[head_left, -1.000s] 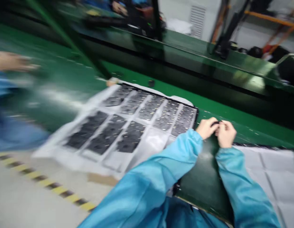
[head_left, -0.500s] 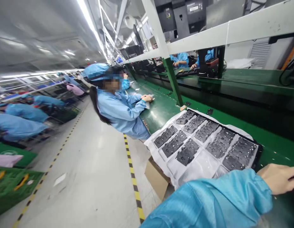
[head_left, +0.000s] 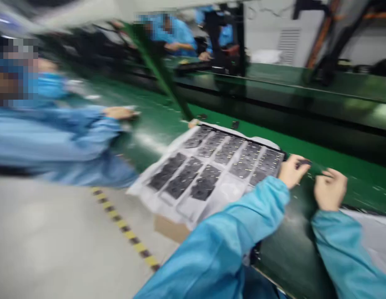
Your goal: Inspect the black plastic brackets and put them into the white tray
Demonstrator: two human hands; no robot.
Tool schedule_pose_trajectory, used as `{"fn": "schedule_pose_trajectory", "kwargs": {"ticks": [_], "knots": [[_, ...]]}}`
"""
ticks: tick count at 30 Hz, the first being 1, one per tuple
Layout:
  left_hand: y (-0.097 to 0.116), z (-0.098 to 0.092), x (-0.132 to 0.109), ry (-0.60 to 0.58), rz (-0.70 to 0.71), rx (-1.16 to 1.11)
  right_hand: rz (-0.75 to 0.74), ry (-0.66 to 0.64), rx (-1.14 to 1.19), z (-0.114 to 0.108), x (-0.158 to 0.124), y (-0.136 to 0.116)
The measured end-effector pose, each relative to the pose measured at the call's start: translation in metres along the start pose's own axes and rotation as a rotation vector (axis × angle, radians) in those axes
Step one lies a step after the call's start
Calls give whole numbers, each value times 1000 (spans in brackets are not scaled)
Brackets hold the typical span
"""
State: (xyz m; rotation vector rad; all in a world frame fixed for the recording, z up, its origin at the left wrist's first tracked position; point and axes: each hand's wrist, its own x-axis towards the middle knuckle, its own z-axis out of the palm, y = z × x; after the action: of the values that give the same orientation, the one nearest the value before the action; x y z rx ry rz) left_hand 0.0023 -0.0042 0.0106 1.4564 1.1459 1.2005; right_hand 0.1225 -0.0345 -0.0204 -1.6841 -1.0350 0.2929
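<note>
My left hand [head_left: 291, 171] is closed, pinching a small dark flat part [head_left: 305, 162] between thumb and fingertips, just past the right corner of a tray. Close by on the right, my right hand [head_left: 330, 189] is raised over the bench with its fingers curled together. Motion blur hides what, if anything, is in them. The tray [head_left: 232, 187], lined in white, carries rows of dark flat pieces [head_left: 205, 182] in its compartments, and one front compartment shows only the white lining. My left sleeve crosses the tray's right front corner and covers part of it.
A green bench [head_left: 292, 211] runs under everything, with a slanted green post [head_left: 161, 74] behind the tray. Two small dark pieces lie near the post. A co-worker's sleeve [head_left: 55, 128] and hand are at left. White sheeting [head_left: 378, 232] lies at right; a cardboard box [head_left: 170, 228] is below.
The view has swung right and blurred. My right hand has come into sight, and my left hand now shows a dark part in its fingertips, beside the tray's far right corner.
</note>
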Motion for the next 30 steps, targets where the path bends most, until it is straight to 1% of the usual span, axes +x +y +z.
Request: {"fn": "schedule_pose_trajectory", "kwargs": {"ticks": [1,2,3,5,6,7,9,12,15,18,21,24,30], "knots": [[-2,8,-4,-20,-38,-37,18,11,34,-14,-1,5],[-4,12,-6,-72,-83,-76,28,-27,131,-23,-1,7],[-6,15,-7,-158,-117,-126,35,-73,225,-28,-1,8],[-10,15,-6,-319,-155,-202,62,-138,347,-28,-1,7],[-11,15,-6,-364,-160,-234,69,-171,383,-27,-1,5],[-11,14,-6,-377,-160,-260,72,-197,410,-25,-1,3],[-9,12,-6,-337,-159,-304,65,-239,454,-24,-4,0],[-6,11,-5,-267,-184,-382,59,-264,501,-24,-8,-3],[-7,12,-2,-221,-230,-459,62,-276,496,-24,-10,-2],[-9,11,0,-178,-257,-484,60,-279,484,-23,-10,-4],[-9,11,0,-151,-263,-486,58,-276,489,-23,-10,-8],[-8,11,0,-136,-258,-494,66,-302,483,-24,-11,-11],[-7,11,1,-114,-264,-497,70,-319,464,-26,-14,-12]]}}
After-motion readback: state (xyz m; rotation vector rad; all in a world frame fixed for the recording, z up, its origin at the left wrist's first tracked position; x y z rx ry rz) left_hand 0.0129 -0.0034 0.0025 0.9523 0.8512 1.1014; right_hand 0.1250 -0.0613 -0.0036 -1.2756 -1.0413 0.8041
